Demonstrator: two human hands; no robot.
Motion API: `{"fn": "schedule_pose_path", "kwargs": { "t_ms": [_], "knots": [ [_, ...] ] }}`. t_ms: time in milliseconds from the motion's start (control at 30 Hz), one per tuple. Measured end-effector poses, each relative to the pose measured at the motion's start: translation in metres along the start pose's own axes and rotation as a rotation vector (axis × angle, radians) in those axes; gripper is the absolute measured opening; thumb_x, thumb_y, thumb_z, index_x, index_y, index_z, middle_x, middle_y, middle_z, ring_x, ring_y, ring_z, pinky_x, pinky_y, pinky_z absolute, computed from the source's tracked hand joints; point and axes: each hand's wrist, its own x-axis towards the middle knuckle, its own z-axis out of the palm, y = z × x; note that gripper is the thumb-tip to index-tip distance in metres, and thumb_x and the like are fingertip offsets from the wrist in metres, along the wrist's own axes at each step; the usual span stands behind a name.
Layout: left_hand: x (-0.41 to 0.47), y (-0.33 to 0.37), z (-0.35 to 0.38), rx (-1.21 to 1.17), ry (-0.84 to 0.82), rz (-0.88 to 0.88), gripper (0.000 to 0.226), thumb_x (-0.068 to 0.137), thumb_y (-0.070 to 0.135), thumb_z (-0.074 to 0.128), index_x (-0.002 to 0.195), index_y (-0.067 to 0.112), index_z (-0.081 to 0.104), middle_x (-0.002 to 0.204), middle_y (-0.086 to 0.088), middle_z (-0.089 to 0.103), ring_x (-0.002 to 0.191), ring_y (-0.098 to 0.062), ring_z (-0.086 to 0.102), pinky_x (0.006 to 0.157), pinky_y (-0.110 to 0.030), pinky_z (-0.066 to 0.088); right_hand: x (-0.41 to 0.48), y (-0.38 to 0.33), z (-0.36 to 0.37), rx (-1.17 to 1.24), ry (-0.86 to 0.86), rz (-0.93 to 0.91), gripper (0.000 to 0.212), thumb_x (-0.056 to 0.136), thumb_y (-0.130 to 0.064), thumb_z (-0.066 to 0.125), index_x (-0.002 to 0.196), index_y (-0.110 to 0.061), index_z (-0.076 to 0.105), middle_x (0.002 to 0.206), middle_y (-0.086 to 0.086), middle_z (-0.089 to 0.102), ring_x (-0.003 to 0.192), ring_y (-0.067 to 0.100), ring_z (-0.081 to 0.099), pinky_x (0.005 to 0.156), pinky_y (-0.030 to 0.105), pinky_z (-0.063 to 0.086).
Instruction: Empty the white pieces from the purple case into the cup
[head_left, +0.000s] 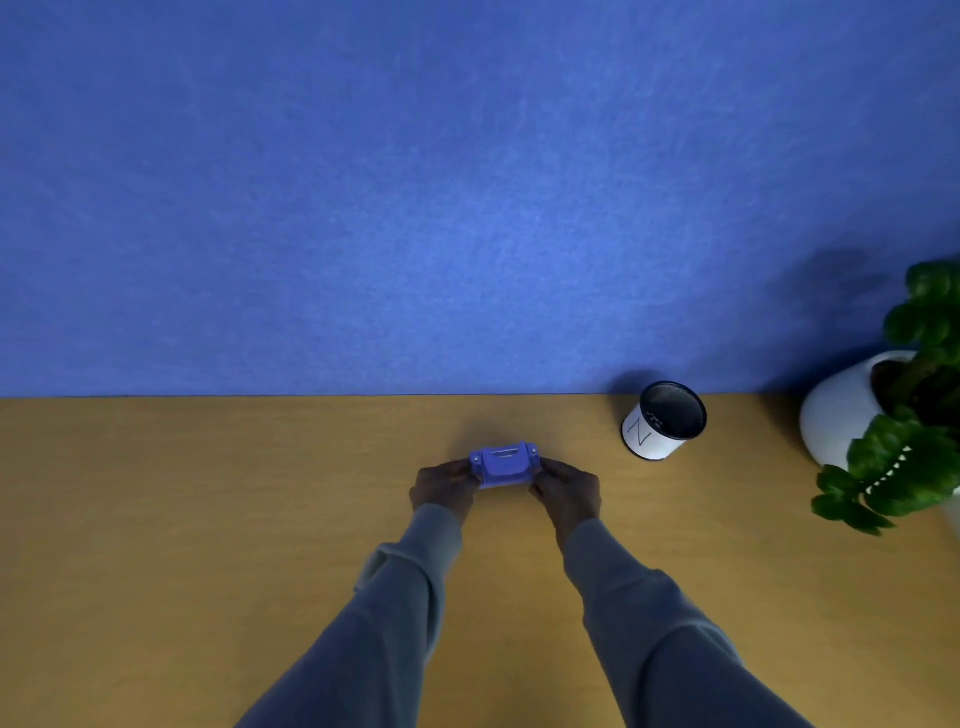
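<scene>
Below frame centre, on the wooden table (208, 519): purple case (503, 465), lid shut, gripped at either end by left hand (442, 486) and right hand (567, 491); right of it, well apart, cup (662, 423), beside potted plant (883, 405)

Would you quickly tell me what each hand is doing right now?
Left hand: closed on the left end of the purple case.
Right hand: closed on the case's right end.
</scene>
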Motion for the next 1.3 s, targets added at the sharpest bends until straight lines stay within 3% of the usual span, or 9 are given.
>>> {"fn": "schedule_pose_path", "kwargs": {
  "t_ms": [167, 333, 500, 600, 700, 900, 1100, 1167, 1300],
  "knots": [
    [0.014, 0.001, 0.003, 0.131, 0.027, 0.017, 0.027, 0.080, 0.026, 0.074, 0.107, 0.029, 0.081, 0.100, -0.008, 0.081, 0.100, -0.029, 0.071, 0.083, -0.024, 0.052, 0.007, 0.000, 0.016, -0.306, 0.084, -0.110, 0.023, 0.092, -0.021, 0.065, 0.110, -0.022, 0.080, 0.105, 0.009, 0.079, 0.101, 0.032, 0.066, 0.081, 0.029, 0.047],
    [0.024, 0.010, 0.006, 0.241, 0.041, 0.153, 0.027, 0.088, 0.023, 0.065, 0.110, 0.026, 0.080, 0.100, -0.010, 0.080, 0.099, -0.033, 0.069, 0.070, -0.019, 0.039, 0.013, -0.003, 0.026, -0.430, 0.120, -0.161, 0.025, 0.093, -0.014, 0.058, 0.098, -0.014, 0.082, 0.092, 0.018, 0.077, 0.092, 0.039, 0.065, 0.076, 0.034, 0.049],
    [0.031, 0.018, 0.009, 0.402, 0.035, 0.255, 0.029, 0.090, 0.017, 0.056, 0.105, 0.018, 0.081, 0.103, -0.018, 0.077, 0.101, -0.037, 0.067, 0.079, -0.028, 0.046, 0.019, -0.003, 0.035, -0.529, 0.133, -0.223, 0.027, 0.096, -0.015, 0.055, 0.104, -0.014, 0.081, 0.098, 0.021, 0.078, 0.092, 0.039, 0.066, 0.070, 0.030, 0.041],
    [0.035, 0.018, 0.010, 0.430, 0.053, 0.274, 0.029, 0.090, 0.015, 0.055, 0.102, 0.016, 0.081, 0.100, -0.017, 0.078, 0.097, -0.035, 0.068, 0.070, -0.025, 0.037, 0.023, -0.003, 0.038, -0.577, 0.129, -0.252, 0.029, 0.097, -0.016, 0.055, 0.112, -0.016, 0.080, 0.107, 0.019, 0.077, 0.100, 0.039, 0.066, 0.073, 0.026, 0.035],
    [0.039, 0.019, 0.011, 0.448, 0.057, 0.276, 0.028, 0.092, 0.016, 0.055, 0.101, 0.016, 0.081, 0.101, -0.016, 0.078, 0.097, -0.034, 0.068, 0.069, -0.024, 0.035, 0.025, -0.006, 0.039, -0.593, 0.101, -0.278, 0.032, 0.096, -0.012, 0.054, 0.117, -0.016, 0.078, 0.112, 0.020, 0.075, 0.105, 0.040, 0.065, 0.079, 0.029, 0.041],
    [0.040, 0.016, 0.009, 0.524, 0.042, 0.324, 0.032, 0.091, 0.016, 0.055, 0.110, 0.025, 0.078, 0.108, -0.012, 0.076, 0.108, -0.035, 0.067, 0.076, -0.022, 0.038, 0.025, -0.003, 0.032, -0.675, 0.025, -0.315, 0.037, 0.096, -0.009, 0.050, 0.122, -0.018, 0.074, 0.113, 0.022, 0.070, 0.108, 0.040, 0.063, 0.079, 0.028, 0.041],
    [0.039, 0.015, 0.007, 0.572, 0.033, 0.343, 0.035, 0.089, 0.018, 0.054, 0.113, 0.029, 0.076, 0.109, -0.011, 0.076, 0.108, -0.034, 0.068, 0.084, -0.026, 0.047, 0.019, -0.010, 0.028, -0.717, -0.050, -0.342, 0.045, 0.094, -0.004, 0.047, 0.133, -0.019, 0.066, 0.115, 0.023, 0.069, 0.112, 0.042, 0.062, 0.092, 0.038, 0.049],
    [0.039, 0.014, 0.006, 0.541, 0.025, 0.337, 0.034, 0.089, 0.016, 0.053, 0.110, 0.028, 0.078, 0.106, -0.011, 0.077, 0.106, -0.035, 0.068, 0.084, -0.027, 0.047, 0.019, -0.011, 0.024, -0.703, -0.088, -0.336, 0.042, 0.094, -0.004, 0.046, 0.127, -0.016, 0.068, 0.110, 0.021, 0.071, 0.108, 0.040, 0.063, 0.091, 0.040, 0.051],
    [0.037, 0.011, 0.001, 0.403, 0.032, 0.282, 0.031, 0.087, 0.014, 0.055, 0.100, 0.026, 0.080, 0.095, -0.011, 0.079, 0.100, -0.036, 0.069, 0.075, -0.025, 0.043, 0.011, -0.015, 0.012, -0.642, -0.131, -0.294, 0.019, 0.090, -0.004, 0.051, 0.088, -0.010, 0.068, 0.080, 0.007, 0.066, 0.088, 0.034, 0.060, 0.074, 0.031, 0.043]
  ]
}}
